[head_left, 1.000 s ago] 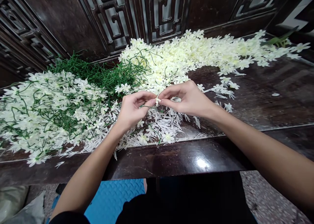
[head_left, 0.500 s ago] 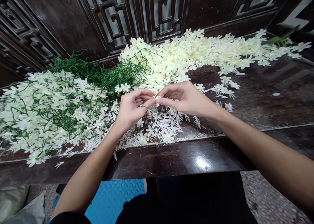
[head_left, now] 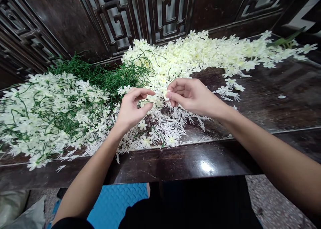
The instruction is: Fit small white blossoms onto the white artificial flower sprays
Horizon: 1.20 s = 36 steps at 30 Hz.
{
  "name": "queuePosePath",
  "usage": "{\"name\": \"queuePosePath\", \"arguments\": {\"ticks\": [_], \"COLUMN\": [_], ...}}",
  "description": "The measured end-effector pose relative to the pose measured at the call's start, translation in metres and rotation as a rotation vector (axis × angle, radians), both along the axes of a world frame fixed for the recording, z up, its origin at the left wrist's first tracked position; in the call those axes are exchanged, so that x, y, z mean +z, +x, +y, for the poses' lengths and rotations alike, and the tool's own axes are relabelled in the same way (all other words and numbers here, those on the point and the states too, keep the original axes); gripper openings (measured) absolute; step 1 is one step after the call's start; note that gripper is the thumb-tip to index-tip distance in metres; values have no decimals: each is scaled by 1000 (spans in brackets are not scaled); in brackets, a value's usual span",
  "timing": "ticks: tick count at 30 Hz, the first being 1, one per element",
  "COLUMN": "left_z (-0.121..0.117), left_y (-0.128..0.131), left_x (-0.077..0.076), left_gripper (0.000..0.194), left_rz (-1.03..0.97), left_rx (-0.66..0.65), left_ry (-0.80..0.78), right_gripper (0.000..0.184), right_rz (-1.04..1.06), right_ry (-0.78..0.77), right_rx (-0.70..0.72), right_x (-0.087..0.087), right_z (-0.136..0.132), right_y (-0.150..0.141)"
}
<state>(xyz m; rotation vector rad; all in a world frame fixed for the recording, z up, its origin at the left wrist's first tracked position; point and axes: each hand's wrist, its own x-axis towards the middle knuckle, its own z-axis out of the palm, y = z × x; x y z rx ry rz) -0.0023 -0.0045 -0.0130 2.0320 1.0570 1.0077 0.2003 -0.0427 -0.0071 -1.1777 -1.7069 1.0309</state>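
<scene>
Between the thumb and fingers of my right hand (head_left: 188,94) is a small white artificial flower (head_left: 166,94), mostly covered by the fingertips. My left hand (head_left: 135,105) hovers just to the left, thumb and forefinger apart, with nothing visible between them. Under both hands lies a scatter of thin white sticks (head_left: 168,123) with a few loose blossoms (head_left: 172,141) among them. Behind the hands spreads a long heap of cream-white flower heads (head_left: 200,53). On the left is a pile of white flowers with green stems (head_left: 50,111).
Bare green stems (head_left: 97,76) lie tangled behind the left pile. Everything rests on a dark wooden bench (head_left: 283,111) with a carved lattice back (head_left: 117,21). A blue mat (head_left: 120,202) covers part of the floor, and pale bags (head_left: 15,205) sit at lower left.
My hands were pinched together on the small flower and have now separated. The left fingers have opened; the right hand has drawn slightly right with the flower.
</scene>
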Motion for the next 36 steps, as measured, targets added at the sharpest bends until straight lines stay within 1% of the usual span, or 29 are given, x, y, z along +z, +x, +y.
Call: {"name": "queuePosePath", "arguments": {"ticks": [3, 4, 7, 9, 12, 15, 18, 22, 27, 30, 33, 36], "left_z": [0, 0, 2, 3, 2, -1, -5, -7, -7, -7, -7, -8], "left_y": [-1, -2, -4, -5, -4, 0, 3, 4, 3, 4, 4, 4], "left_x": [1, 1, 1, 0, -2, -2, 0, 1, 1, 2, 2, 2], "left_gripper": [11, 11, 16, 20, 18, 13, 9, 9, 7, 7, 8, 8], "left_rz": [42, 54, 116, 188, 252, 194, 114, 75, 72, 47, 39, 31], "left_rx": [-15, -13, -15, -34, -55, -54, -99, -133, -119, -91, -109, -128], "left_ry": [35, 48, 107, 188, 266, 255, 243, 241, 257, 229, 194, 209], "right_gripper": [14, 14, 15, 15, 16, 18, 19, 19, 21, 19, 14, 13], "right_rz": [-9, -7, 3, -1, -5, 8, 41, 61, 77, 76, 68, 58], "right_ry": [-8, -7, 0, 1, 3, -4, -7, -18, -34, -19, -6, -4], "right_rx": [25, 35, 58, 63, 68, 90, 120, 142, 116, 91, 73, 66], "right_x": [0, -1, -2, -3, -3, -5, -5, -3, 0, 2, 2, 2], "right_z": [0, 0, 0, 1, 1, 0, -1, -3, -4, -4, -5, -5], "right_y": [1, 1, 1, 2, 2, 2, 1, -1, -3, -1, -1, -1]}}
